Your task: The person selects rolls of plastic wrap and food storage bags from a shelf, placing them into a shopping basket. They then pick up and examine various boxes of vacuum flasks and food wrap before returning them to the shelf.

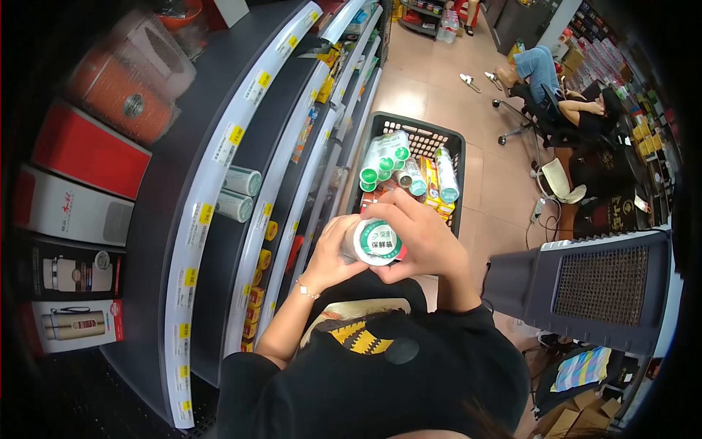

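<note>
Both of my hands are around a white canister with a green-ringed lid, held in front of my chest. My left hand wraps its left side, and a bracelet shows on that wrist. My right hand curls over its top and right side, with the thumb below the lid. Beyond my hands stands a black basket holding several green-and-white canisters, a yellow packet and other goods. Two similar canisters lie on a shelf at the left.
Shelves with a price-label rail run along the left, with boxed goods on the near one. At right stands a grey air cooler. Farther back, a person sits on a black wheeled chair. Cardboard boxes lie at lower right.
</note>
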Motion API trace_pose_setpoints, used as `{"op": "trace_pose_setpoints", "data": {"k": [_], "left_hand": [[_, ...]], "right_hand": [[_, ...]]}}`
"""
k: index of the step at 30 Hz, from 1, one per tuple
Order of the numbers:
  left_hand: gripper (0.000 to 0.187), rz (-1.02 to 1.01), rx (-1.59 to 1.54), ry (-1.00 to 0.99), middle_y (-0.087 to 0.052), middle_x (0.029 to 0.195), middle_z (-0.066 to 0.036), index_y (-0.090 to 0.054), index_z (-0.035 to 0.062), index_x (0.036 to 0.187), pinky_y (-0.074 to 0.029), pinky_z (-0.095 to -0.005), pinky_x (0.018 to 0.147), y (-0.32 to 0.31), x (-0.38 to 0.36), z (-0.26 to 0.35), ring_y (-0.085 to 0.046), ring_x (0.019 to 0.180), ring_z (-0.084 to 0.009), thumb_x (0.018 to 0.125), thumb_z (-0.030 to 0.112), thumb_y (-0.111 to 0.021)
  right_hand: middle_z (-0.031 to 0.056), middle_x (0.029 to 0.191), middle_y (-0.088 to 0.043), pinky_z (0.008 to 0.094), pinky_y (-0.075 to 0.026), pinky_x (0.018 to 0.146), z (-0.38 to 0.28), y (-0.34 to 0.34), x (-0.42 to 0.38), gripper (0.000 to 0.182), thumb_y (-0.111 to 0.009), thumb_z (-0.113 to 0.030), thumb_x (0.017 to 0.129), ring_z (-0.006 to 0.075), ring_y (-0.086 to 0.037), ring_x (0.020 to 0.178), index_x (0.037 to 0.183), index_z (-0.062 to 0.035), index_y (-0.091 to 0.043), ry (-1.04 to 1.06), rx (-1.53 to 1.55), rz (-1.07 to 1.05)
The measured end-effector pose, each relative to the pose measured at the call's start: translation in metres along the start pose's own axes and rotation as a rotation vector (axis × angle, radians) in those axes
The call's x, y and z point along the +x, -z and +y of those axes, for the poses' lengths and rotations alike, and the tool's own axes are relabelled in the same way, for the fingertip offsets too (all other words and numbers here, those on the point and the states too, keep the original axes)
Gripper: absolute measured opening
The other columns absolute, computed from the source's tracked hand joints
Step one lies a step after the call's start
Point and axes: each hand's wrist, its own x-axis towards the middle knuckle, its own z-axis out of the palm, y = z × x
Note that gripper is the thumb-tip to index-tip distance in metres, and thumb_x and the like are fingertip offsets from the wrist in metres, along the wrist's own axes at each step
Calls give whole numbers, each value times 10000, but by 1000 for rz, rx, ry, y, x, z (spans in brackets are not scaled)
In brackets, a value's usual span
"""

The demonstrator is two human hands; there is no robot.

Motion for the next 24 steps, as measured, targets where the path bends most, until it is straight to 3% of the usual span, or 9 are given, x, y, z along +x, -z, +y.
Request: {"op": "trace_pose_setpoints", "data": {"k": [8,13,15,16,19,20,23,24], "left_hand": [[592,226,85,65,-540,1058,-123,-487,53,1091,-376,-389,868,7,-14,-3,-486,1016,-311,555,126,-726],[602,255,411,-91,-530,1116,-92,-503,66,1107,-316,-411,923,22,-16,-3,-471,1060,-293,532,78,-680],[597,260,559,-136,-530,1121,-89,-507,68,1109,-302,-426,930,30,-12,5,-463,1071,-291,534,69,-672],[676,208,636,-151,-456,1218,-112,-445,76,1197,-255,-476,964,35,-12,2,-381,1151,-325,571,116,-695],[762,208,858,0,-348,1315,-155,-351,53,1273,-234,-461,995,48,-6,14,-278,1220,-367,606,155,-706],[831,171,867,80,-225,1382,-154,-275,53,1314,-190,-473,1017,57,-10,8,-186,1250,-398,620,181,-713],[775,357,874,163,-222,1372,-184,-252,62,1329,-199,-507,1001,81,-24,-17,-214,1225,-419,693,242,-657],[722,444,892,136,-243,1358,-196,-259,58,1327,-216,-481,996,91,-26,-28,-227,1214,-420,723,230,-616]], "right_hand": [[101,942,-462,318,-451,682,-6,-14,10,599,-701,-107,509,263,-519,837,1078,-76,-516,34,81,-62],[109,1013,-439,319,-441,747,3,-23,0,634,-719,-77,531,255,-499,904,1127,-81,-501,41,118,-115],[127,1054,-472,337,-437,791,10,-30,-5,566,-726,-100,546,279,-503,970,1073,-89,-521,76,157,-11],[127,1053,-472,342,-431,802,16,-37,-9,569,-728,-89,540,278,-500,975,1070,-79,-520,102,149,67],[126,1053,-471,360,-412,836,27,-47,-14,581,-725,-56,512,272,-490,996,1050,-52,-507,127,125,262],[126,1048,-470,361,-411,839,28,-45,-14,580,-722,-52,510,272,-490,995,1047,-52,-503,134,97,318],[126,1001,-464,364,-407,846,40,-48,-8,570,-707,-41,511,278,-489,979,1034,-39,-478,132,16,497],[127,1005,-464,365,-401,849,48,-53,-4,572,-707,-41,514,278,-485,977,1036,-38,-475,123,21,536]]}}
